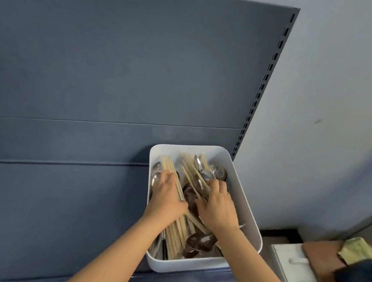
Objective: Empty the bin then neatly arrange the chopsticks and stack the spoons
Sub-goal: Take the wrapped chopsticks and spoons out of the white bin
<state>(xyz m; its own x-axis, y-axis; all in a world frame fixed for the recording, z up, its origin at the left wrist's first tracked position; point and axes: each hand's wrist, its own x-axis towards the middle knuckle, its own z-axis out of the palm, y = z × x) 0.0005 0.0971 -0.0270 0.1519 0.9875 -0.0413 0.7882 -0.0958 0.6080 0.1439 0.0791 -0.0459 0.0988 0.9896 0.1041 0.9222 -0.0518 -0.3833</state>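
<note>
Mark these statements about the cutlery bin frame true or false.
1. The left hand and right hand both reach into the white rectangular plastic bin. True.
2. The bin is already empty. False: it holds pale wooden chopsticks and shiny metal spoons.
3. The left hand grips a bundle of chopsticks at the bin's left side. True.
4. The spoons lie in one neat stack. False: they are scattered among the chopsticks at both ends of the bin.
5. A dark blue-grey panel stands behind the bin. True.
</note>
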